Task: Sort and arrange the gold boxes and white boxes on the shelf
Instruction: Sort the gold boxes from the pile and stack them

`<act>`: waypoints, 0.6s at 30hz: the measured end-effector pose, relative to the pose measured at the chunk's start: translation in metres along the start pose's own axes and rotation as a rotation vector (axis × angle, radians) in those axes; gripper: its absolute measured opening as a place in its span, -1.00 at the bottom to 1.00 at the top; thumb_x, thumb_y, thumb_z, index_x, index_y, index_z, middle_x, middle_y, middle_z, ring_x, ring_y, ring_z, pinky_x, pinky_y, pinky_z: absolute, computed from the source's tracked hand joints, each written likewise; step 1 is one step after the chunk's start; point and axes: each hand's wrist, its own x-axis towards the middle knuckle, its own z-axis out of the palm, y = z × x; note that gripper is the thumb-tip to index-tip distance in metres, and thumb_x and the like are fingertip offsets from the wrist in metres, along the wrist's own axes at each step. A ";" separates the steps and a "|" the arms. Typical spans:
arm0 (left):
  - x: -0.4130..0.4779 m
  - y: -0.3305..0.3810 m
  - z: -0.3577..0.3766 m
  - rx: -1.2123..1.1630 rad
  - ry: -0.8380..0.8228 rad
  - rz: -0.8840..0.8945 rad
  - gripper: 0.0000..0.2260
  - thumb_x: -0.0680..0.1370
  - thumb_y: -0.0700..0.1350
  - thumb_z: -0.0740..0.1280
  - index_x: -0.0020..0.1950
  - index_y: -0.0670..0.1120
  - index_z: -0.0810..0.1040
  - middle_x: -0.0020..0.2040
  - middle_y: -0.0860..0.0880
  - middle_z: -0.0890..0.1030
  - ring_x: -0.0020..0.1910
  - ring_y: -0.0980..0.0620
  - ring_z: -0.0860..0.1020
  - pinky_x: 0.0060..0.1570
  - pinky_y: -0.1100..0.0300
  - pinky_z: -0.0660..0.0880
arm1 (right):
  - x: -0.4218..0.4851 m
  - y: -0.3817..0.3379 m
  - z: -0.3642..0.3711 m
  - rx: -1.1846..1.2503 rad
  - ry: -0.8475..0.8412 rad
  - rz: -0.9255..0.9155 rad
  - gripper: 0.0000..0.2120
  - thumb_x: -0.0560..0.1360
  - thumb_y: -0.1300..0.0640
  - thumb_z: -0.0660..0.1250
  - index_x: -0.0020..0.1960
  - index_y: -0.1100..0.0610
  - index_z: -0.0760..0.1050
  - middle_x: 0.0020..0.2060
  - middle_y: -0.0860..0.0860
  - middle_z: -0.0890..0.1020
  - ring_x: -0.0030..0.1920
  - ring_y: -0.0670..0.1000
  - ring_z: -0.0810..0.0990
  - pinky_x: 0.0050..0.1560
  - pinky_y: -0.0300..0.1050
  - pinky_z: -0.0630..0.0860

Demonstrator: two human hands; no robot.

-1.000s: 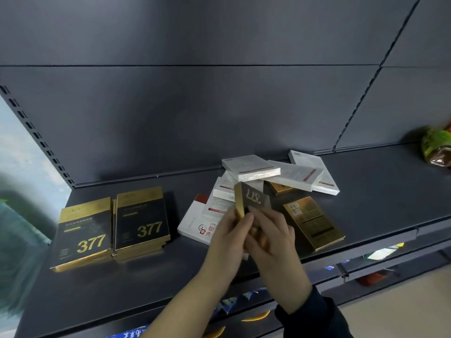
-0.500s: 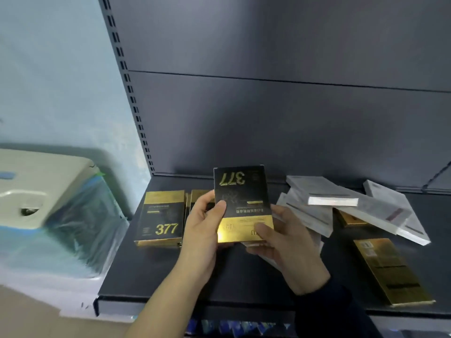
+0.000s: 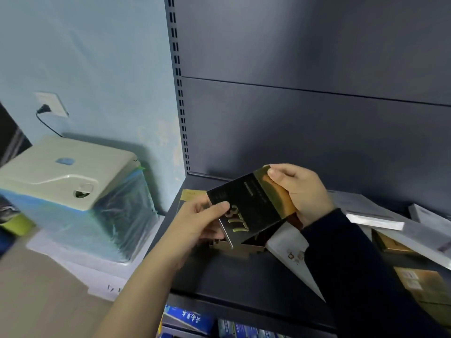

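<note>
Both hands hold one gold box (image 3: 251, 211) above shelf (image 3: 244, 279), tilted. Left hand (image 3: 195, 223) fingers closed on lower-left corner; right hand (image 3: 300, 191) fingers pinch gold end. White boxes (image 3: 380, 220) piled right.

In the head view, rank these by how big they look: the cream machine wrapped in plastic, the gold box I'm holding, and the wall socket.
1. Cream machine, largest by far.
2. Held gold box, gripped by left hand and right hand; it is nearer the camera, so it looks bigger than it is.
3. Wall socket, smallest; it is farthest away.
</note>
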 end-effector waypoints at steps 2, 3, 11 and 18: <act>0.002 0.004 -0.001 0.063 0.011 0.027 -0.73 0.43 0.01 0.47 0.11 0.02 0.63 -0.24 -0.03 0.68 -0.32 0.00 0.59 -0.32 0.21 0.54 | 0.008 -0.012 0.005 -0.139 -0.071 -0.061 -0.83 0.54 0.15 0.33 0.07 0.13 0.65 -0.06 0.05 0.71 -0.03 0.03 0.68 -0.02 -0.14 0.61; 0.002 0.005 -0.001 0.112 0.005 0.053 -0.79 0.48 -0.03 0.44 0.11 0.04 0.64 -0.26 0.00 0.67 -0.32 0.01 0.58 -0.32 0.21 0.52 | 0.011 -0.017 0.008 -0.179 -0.091 -0.084 -0.82 0.53 0.15 0.34 0.07 0.13 0.66 -0.07 0.04 0.71 -0.06 -0.01 0.68 -0.05 -0.16 0.59; -0.005 -0.017 -0.020 0.114 0.455 0.142 -0.89 0.52 -0.06 0.41 -0.12 -0.09 0.59 -0.26 -0.03 0.69 -0.28 -0.01 0.63 -0.23 0.13 0.55 | 0.012 0.005 0.034 0.096 -0.034 0.084 -0.85 0.60 0.01 0.21 0.11 0.00 0.49 0.01 0.03 0.64 -0.09 0.02 0.63 -0.12 -0.07 0.58; 0.003 -0.039 -0.053 0.470 0.669 -0.038 -0.75 0.54 0.05 0.33 -0.17 -0.13 0.53 -0.23 -0.09 0.63 -0.17 -0.09 0.59 -0.22 0.07 0.40 | -0.001 0.052 0.032 0.083 0.045 0.236 -0.83 0.61 0.14 0.21 0.14 0.16 0.49 0.03 0.11 0.63 -0.10 0.01 0.60 -0.12 -0.15 0.54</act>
